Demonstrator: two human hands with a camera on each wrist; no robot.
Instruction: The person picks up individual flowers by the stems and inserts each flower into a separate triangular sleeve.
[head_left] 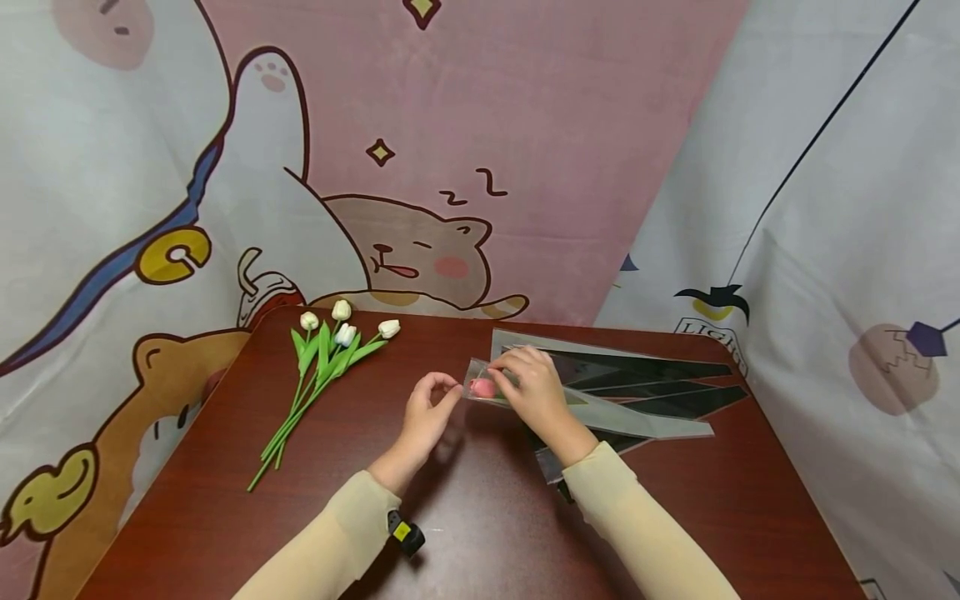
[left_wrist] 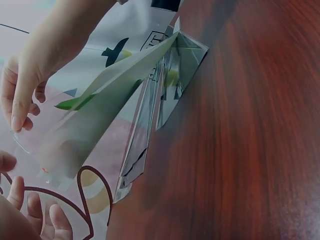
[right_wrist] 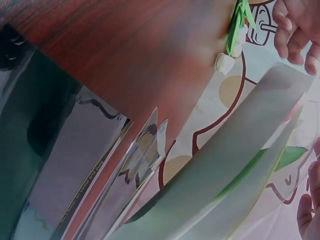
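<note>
Above the bench, right of the white tulips, the right hand pinches a clear wrapper with a pink tulip inside, the left hand at its end, whether gripping I cannot tell.

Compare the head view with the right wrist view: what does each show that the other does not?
Only the head view shows cream cloth sleeves and a round yellow bell printed on the cloth backdrop.
Only the right wrist view shows tiny yellow lettering on a shiny plastic wrapper.
Both share white tulips with green leaves, a pink tulip in a translucent plastic wrapper, the red-brown wooden table and both hands.
</note>
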